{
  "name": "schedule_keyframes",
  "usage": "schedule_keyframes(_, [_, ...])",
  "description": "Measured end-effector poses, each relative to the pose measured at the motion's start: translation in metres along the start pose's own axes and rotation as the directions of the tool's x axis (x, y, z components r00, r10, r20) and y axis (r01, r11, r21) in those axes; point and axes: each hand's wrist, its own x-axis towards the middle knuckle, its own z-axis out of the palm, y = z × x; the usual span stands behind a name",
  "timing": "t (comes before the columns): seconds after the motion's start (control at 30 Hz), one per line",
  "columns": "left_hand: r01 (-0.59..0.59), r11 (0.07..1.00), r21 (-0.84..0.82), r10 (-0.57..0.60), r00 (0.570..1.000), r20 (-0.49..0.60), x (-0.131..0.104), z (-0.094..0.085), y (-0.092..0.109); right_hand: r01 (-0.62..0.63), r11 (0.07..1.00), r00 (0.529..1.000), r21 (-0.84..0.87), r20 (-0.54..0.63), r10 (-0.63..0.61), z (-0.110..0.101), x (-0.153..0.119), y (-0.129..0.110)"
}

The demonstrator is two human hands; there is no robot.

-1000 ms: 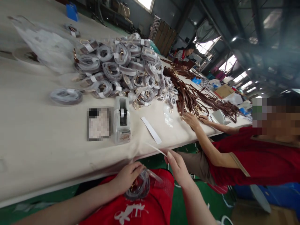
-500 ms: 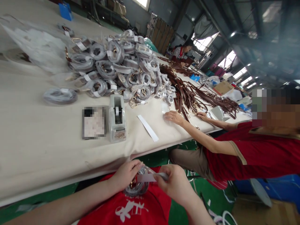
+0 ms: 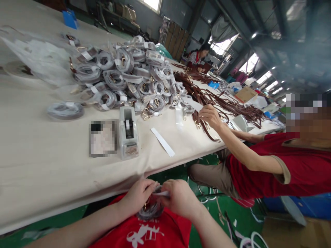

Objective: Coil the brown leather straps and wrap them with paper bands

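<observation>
In front of my red clothing, below the table edge, is a coiled strap (image 3: pixel 149 210) in clear plastic wrapping, with gold-coloured metal hardware showing. My left hand (image 3: pixel 141 193) grips the coil's upper left side, its thumb and fingers closed. On the other side my right hand (image 3: pixel 178 198) is closed at the coil's upper right, pinching a white paper strip (image 3: pixel 161 194) that lies across the coil. The right fingertips are partly hidden behind the hand. On the table a tape dispenser (image 3: pixel 128 132) stands near another white paper strip (image 3: pixel 162 142).
A heap of wrapped coiled straps (image 3: pixel 124 75) covers the table's middle, beside loose brown straps (image 3: pixel 204 100). One wrapped coil (image 3: pixel 65 110) lies apart at left. A co-worker's hand (image 3: pixel 210 116) holds a white strip at right. A blurred flat object (image 3: pixel 102 138) lies left of the dispenser.
My right hand has moved left toward the coil, bringing the paper strip closer against it. My left hand stays on the coil. The co-worker's hand has risen from the table, holding a white strip.
</observation>
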Motion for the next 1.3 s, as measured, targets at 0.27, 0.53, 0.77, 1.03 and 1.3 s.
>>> schedule_keyframes(0.27, [-0.175,0.980,0.095,0.174,0.985,0.018,-0.008,0.001,0.013,-0.148,0.856,0.954,0.496,-0.156,0.255,0.002,0.007,0.019])
schedule_keyframes(0.53, [-0.252,0.954,0.163,0.254,0.967,0.009,-0.014,0.005,0.011,-0.371,0.235,0.886,0.898,0.266,0.381,0.040,0.017,0.042])
schedule_keyframes(0.77, [-0.316,0.944,0.097,0.323,0.945,-0.060,-0.018,0.002,0.014,-0.212,0.145,0.895,0.967,0.132,0.425,0.061,0.015,0.018])
schedule_keyframes(1.03, [0.064,0.986,-0.154,-0.067,0.998,-0.015,-0.010,-0.001,0.021,-0.125,0.399,0.863,0.908,-0.099,0.496,0.050,0.006,0.005])
schedule_keyframes(1.3, [0.100,0.980,-0.174,-0.115,0.990,-0.077,-0.013,0.009,0.027,-0.156,0.627,0.933,0.763,-0.094,0.346,0.026,-0.014,0.006])
